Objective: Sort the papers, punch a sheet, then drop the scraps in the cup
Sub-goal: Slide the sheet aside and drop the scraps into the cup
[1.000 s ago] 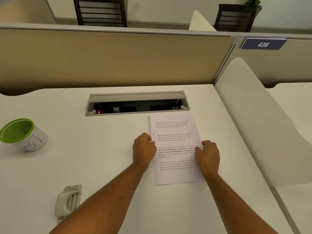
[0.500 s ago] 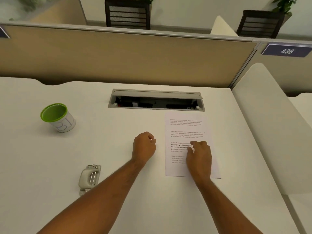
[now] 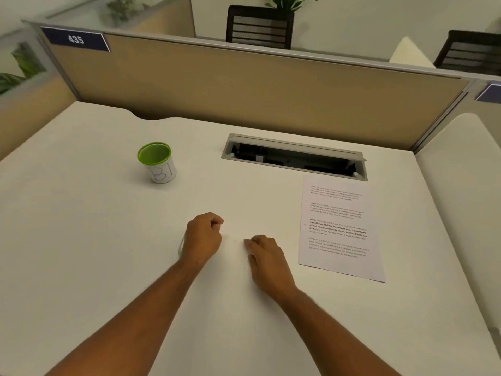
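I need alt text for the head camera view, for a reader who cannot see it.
Two bare hands, left hand loosely closed and right hand palm down, rest on a white desk. A printed sheet lies to their right, apart from them, and a green-rimmed cup stands farther back on the left.

A printed sheet [image 3: 339, 226] lies flat at the right, two holes at its left edge. A green-rimmed white cup [image 3: 157, 162] stands upright, far left.

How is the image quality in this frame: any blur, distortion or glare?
Head view: wide-angle bending bows the partition and desk edges; lighting soft and even, no glare; text on the paper too soft to read; both hands reasonably sharp.
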